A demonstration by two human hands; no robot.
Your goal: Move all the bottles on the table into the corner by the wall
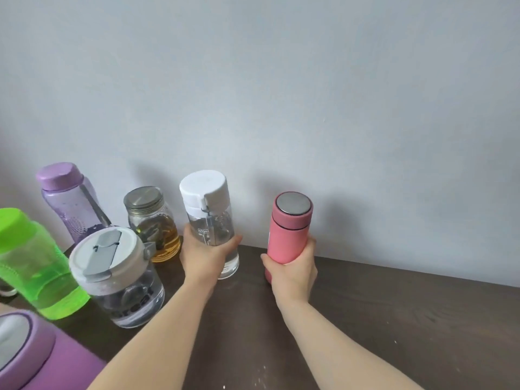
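Head view: seven bottles counted on the dark desk. Left hand grips the clear bottle, white cap, at 12 o'clock by the wall. Right hand grips the pink flask, steel-topped, at 1 o'clock. From 9 to 11 o'clock stand five more: two purple, one green, one wide clear, one tea jar.

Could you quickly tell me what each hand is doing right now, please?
Left hand: closed around the clear bottle with the white cap.
Right hand: closed around the pink flask.
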